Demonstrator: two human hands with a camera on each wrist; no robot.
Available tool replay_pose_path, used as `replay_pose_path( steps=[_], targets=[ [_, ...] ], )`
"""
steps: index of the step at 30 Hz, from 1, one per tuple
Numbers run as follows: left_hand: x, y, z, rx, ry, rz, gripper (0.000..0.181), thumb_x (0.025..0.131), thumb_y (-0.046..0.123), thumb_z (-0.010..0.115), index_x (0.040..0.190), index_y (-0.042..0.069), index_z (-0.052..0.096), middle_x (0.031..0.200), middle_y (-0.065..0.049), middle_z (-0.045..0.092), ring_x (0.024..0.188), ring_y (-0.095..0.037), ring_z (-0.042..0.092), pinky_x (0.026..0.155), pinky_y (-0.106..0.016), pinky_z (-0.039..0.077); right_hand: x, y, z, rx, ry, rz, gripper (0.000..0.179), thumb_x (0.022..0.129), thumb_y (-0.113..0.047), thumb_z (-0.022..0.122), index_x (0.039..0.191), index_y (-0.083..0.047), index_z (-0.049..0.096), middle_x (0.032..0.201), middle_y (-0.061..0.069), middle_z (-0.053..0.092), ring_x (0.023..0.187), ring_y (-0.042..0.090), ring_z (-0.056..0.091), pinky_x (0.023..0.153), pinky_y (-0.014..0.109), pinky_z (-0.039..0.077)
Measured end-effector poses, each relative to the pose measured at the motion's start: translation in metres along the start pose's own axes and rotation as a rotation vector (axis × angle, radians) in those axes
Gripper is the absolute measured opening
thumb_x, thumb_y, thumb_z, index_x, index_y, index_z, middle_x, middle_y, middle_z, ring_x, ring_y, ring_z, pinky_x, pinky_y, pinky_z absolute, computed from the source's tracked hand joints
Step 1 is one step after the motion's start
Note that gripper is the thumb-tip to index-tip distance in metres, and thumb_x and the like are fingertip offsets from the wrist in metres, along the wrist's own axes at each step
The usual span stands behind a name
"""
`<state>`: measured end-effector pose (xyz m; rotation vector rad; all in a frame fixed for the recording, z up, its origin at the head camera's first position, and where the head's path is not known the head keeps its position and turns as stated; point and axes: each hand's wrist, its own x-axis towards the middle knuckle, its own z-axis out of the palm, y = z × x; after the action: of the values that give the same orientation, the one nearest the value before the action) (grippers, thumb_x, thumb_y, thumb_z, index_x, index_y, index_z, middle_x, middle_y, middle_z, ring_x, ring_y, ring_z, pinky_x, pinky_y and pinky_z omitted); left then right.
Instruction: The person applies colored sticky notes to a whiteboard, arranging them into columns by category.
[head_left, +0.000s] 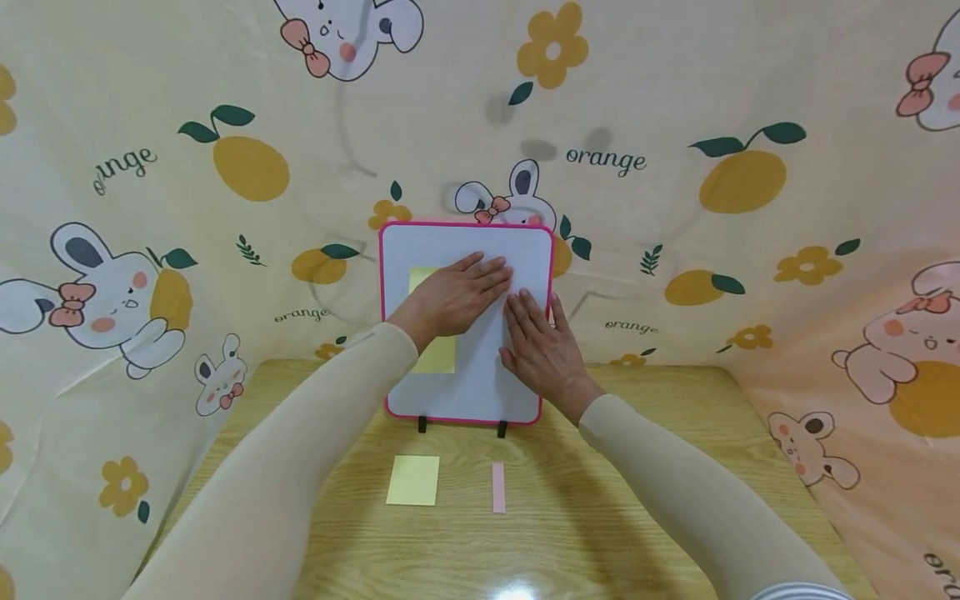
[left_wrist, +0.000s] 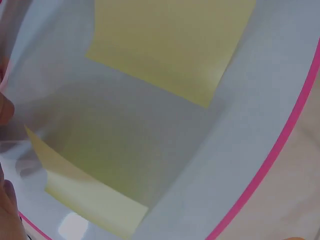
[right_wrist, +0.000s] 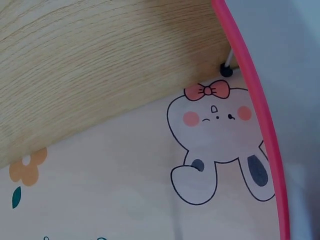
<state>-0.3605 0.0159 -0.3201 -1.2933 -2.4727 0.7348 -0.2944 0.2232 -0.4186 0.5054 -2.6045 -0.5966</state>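
A whiteboard with a pink frame stands upright on short black feet. My left hand lies across its upper middle, fingers straight and pointing right. Lower on the board's right side, my right hand rests with extended fingers angled up and left, its fingertips close to those of the left. Two yellow sticky notes are on the board: one is mostly covered by the left hand, the other sits below it. In the left wrist view, one sticky note curls away from the surface. Whatever lies under the fingers is hidden.
On the wooden table, in front of the board, lie another yellow sticky note and a narrow pink strip. A cloth printed with rabbits and oranges hangs behind and along both sides.
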Motion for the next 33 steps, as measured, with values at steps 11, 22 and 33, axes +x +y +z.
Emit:
replay_pose_path(
  steps=[11,22,33],
  targets=[
    [-0.008,0.002,0.008,0.026,-0.016,-0.008,0.07,0.112,0.033,0.044,0.17,0.012,0.011,0.178,-0.003,0.011,0.166,-0.024,0.006,0.135,-0.045,0.002,-0.004,-0.001,0.001,-0.009,0.022,-0.002,0.078,0.108,-0.054,0.044,0.167,-0.007,0.025,0.176,0.009,0.019,0.166,0.029,0.004,0.133,0.062,0.006],
    [-0.009,0.013,0.017,0.003,0.011,-0.027,0.066,0.114,0.032,0.039,0.17,0.013,0.012,0.178,-0.002,0.01,0.166,-0.023,0.005,0.135,-0.044,0.0,-0.006,-0.001,0.003,0.0,0.028,0.005,0.078,0.108,-0.053,0.045,0.167,-0.007,0.025,0.176,0.009,0.019,0.166,0.029,0.006,0.133,0.061,0.008],
    [-0.016,0.023,0.028,-0.079,0.035,-0.05,0.074,0.109,0.041,0.049,0.17,0.012,0.019,0.178,-0.005,0.014,0.166,-0.024,0.009,0.136,-0.045,0.001,-0.011,-0.002,0.006,-0.006,0.041,-0.003,0.078,0.107,-0.054,0.047,0.167,-0.006,0.028,0.176,0.01,0.021,0.166,0.031,0.008,0.133,0.062,0.008]
  ],
)
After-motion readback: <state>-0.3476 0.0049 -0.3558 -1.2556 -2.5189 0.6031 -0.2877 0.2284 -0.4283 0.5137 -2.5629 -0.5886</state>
